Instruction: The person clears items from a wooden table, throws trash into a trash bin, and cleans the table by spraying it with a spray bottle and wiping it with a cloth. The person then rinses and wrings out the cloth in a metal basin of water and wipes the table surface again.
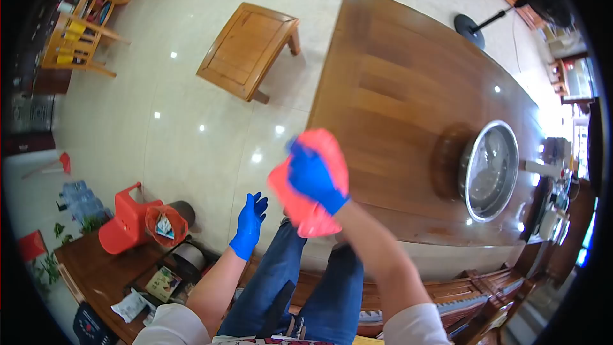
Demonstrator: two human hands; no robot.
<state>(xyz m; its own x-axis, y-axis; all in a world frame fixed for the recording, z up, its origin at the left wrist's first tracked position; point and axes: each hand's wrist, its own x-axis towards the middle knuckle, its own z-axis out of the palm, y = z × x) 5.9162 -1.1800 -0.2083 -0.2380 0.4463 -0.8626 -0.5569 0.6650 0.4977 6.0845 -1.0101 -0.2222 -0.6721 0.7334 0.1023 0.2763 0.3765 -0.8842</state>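
Observation:
My right hand [313, 176], in a blue glove, is closed on a pinkish-red cloth [295, 209]. The cloth bunches around the fingers and hangs below them, close to the left edge of the brown wooden table [396, 147]. To its left, my left hand [249, 225], also gloved in blue, is held in the air with fingers apart and nothing in it. A round metal basin [468, 172] stands on the right part of the table, well away from both hands. Its inside looks shiny, possibly with water.
A low wooden stool [246, 48] stands on the tiled floor beyond my hands. At lower left are a red plastic chair [128, 217], a bin with a red bag [181, 218] and a side table [96, 262] with clutter. A black fan [470, 29] stands behind the big table.

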